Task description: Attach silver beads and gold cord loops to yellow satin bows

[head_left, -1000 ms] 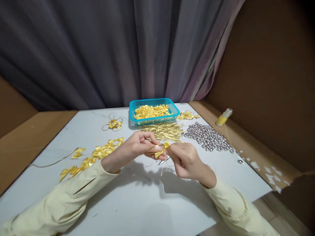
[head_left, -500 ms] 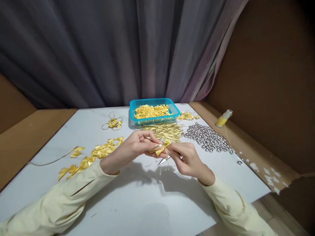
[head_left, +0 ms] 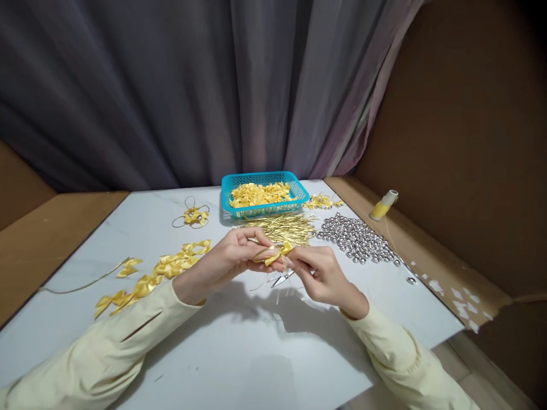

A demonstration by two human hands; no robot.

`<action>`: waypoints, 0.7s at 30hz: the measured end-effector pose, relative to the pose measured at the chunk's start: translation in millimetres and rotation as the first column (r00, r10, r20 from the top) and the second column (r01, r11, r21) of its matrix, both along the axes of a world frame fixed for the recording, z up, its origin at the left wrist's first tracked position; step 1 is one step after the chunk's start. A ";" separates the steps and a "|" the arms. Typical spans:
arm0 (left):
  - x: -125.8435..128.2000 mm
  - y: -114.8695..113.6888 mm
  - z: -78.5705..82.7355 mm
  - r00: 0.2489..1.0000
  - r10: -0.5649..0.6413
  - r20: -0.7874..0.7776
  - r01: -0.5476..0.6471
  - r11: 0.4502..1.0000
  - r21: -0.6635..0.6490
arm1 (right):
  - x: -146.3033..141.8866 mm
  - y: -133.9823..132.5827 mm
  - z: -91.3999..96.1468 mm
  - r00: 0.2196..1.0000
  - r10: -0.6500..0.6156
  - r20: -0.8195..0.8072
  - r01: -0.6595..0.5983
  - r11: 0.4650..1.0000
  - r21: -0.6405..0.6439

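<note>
My left hand (head_left: 231, 254) is closed on a yellow ribbon bow (head_left: 285, 247), with a loop of gold cord beside the bow between the fingers. From the other side, my right hand (head_left: 323, 274) pinches close to the bow's edge; its fingertips are together, and what lies between them is too small to make out. Both hands are raised over the middle of the white table (head_left: 239, 353). Partly hidden under them lies a pair of scissors (head_left: 282, 278), with fine thread ends nearby.
Behind the hands are a pile of gold cords (head_left: 286, 229) and a blue basket (head_left: 226, 193) of yellow bows. Silver beads (head_left: 359, 239) lie right, near a thread spool (head_left: 383, 206). Loose bows (head_left: 175, 263) and a bow-and-cord piece (head_left: 195, 216) lie left. Cardboard walls flank the table.
The view has shifted slightly, so everything sits a little further left. Both hands keep their grip around the bow, and slightly more of the scissors shows.
</note>
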State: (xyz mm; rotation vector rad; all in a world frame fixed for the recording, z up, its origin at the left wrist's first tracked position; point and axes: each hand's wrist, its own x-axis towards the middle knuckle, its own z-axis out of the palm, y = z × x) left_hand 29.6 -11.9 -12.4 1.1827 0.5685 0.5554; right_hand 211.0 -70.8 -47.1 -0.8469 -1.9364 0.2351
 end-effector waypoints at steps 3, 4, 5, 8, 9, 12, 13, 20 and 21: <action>1.0 0.1 0.3 1.000 0.003 0.009 -0.003 1.000 -0.021 | 0.9 0.2 0.4 1.000 0.004 0.004 -0.004 1.000 0.004; 1.4 0.1 0.2 1.000 0.006 0.008 -0.006 1.000 -0.028 | 1.0 0.2 0.7 1.000 0.005 0.005 -0.005 1.000 0.005; 2.0 0.1 0.0 1.000 0.009 0.007 -0.008 0.999 -0.038 | 1.1 0.1 1.2 1.000 0.006 0.004 -0.006 1.000 0.005; 4.4 0.0 -1.3 1.000 0.016 0.027 -0.013 0.995 -0.097 | 0.7 -0.9 2.6 1.000 0.011 -0.005 -0.011 1.000 0.000; 5.4 0.1 -2.0 0.999 0.019 0.040 -0.014 0.992 -0.126 | 0.4 -1.4 2.8 1.000 0.014 -0.011 -0.014 1.000 -0.003; 8.0 0.4 -3.7 0.997 0.024 0.068 -0.010 0.981 -0.195 | -0.1 -2.7 1.9 1.000 0.018 -0.021 -0.018 1.000 -0.011; 8.5 0.6 -4.2 0.997 0.022 0.069 -0.007 0.979 -0.203 | -0.2 -3.0 1.2 1.000 0.015 -0.017 -0.015 1.000 -0.011; 6.6 2.6 -7.6 0.998 0.011 0.067 0.002 0.979 -0.202 | -0.7 -2.4 -2.2 1.000 0.010 0.005 -0.010 1.000 0.000; 6.3 2.8 -8.0 0.998 0.013 0.066 0.000 0.980 -0.199 | -0.8 -2.3 -2.2 1.000 0.012 -0.003 -0.012 1.000 -0.004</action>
